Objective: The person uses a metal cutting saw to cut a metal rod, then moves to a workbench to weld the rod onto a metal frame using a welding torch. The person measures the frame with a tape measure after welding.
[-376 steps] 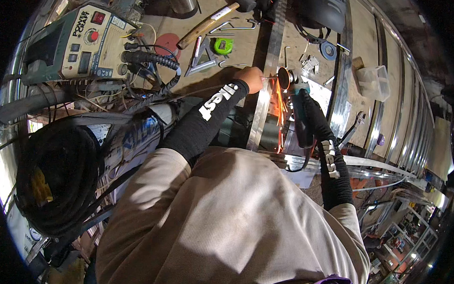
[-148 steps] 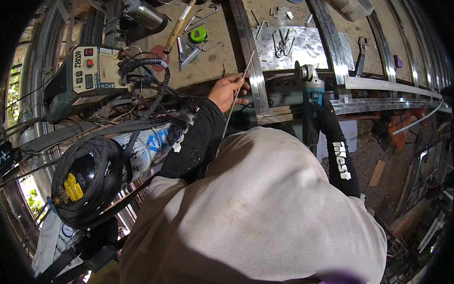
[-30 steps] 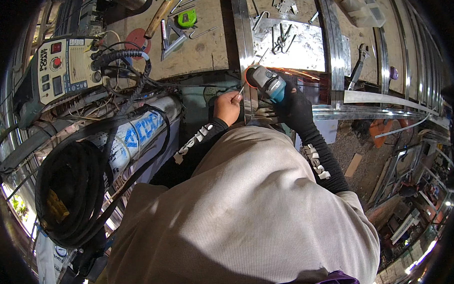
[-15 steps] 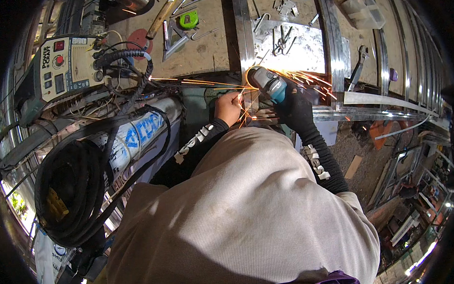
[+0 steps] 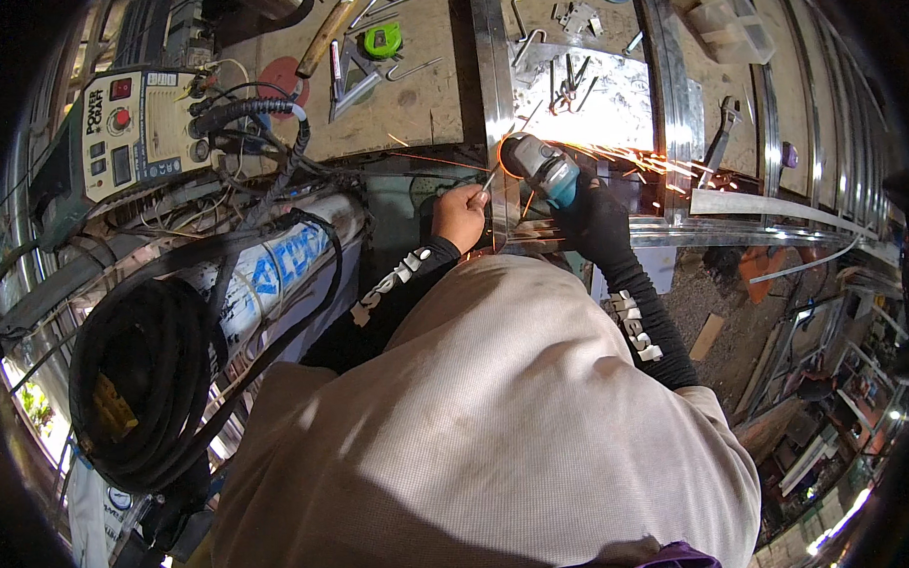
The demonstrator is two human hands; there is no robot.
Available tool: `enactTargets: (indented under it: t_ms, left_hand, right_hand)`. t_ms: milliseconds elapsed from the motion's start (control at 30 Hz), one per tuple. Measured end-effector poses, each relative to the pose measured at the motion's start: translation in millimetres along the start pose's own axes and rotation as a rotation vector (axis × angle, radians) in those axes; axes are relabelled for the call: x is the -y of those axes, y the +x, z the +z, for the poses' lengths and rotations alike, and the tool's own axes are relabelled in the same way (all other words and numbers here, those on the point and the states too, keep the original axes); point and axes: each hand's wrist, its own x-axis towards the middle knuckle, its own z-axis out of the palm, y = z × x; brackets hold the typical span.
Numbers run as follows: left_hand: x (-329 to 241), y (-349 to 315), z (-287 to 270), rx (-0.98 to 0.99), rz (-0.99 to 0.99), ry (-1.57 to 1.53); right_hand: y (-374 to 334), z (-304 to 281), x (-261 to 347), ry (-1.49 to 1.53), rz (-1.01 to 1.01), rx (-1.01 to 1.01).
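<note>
My right hand (image 5: 595, 222), in a black glove, is closed around the body of a teal and grey angle grinder (image 5: 549, 171). Orange sparks stream from its disc, mostly to the right over the metal frame, with a thin streak to the left. The bare fingers of my left hand (image 5: 459, 220) pinch a thin metal rod (image 5: 490, 177) whose upper end meets the disc. Both lie over a steel tube (image 5: 496, 82) of the frame. Above the grinder, several bent metal pieces (image 5: 570, 85) rest on a shiny sheet (image 5: 614, 113).
A welding machine (image 5: 139, 135) stands at the left, above a gas cylinder (image 5: 293, 260) and coiled black cable (image 5: 143, 385). A green tape measure (image 5: 382, 40), a hammer (image 5: 331, 30) and a clear plastic bin (image 5: 736, 29) lie at the far side. Steel tubes (image 5: 677, 106) cross the bench.
The sparks to the left have thinned to a faint streak, and those crossing my left fingers are mostly gone. The stream to the right reaches farther. Both hands keep nearly the same place.
</note>
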Motion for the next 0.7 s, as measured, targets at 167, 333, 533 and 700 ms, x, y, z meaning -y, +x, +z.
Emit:
enactTargets:
  t_ms: [167, 333, 533, 700]
  left_hand:
    - [3, 0, 4, -0.121, 0.132, -0.040]
    - [0, 0, 3, -0.041, 0.039, -0.085]
    - [-5, -1, -1, -0.040, 0.075, -0.041]
    - [-3, 0, 1, -0.058, 0.076, -0.060]
  right_hand:
    - [0, 4, -6, 0.014, -0.072, -0.059]
    - [1, 7, -9, -0.012, -0.050, -0.049]
    - [1, 4, -10, -0.009, -0.083, -0.075]
    - [-1, 4, -17, -0.041, -0.054, -0.076]
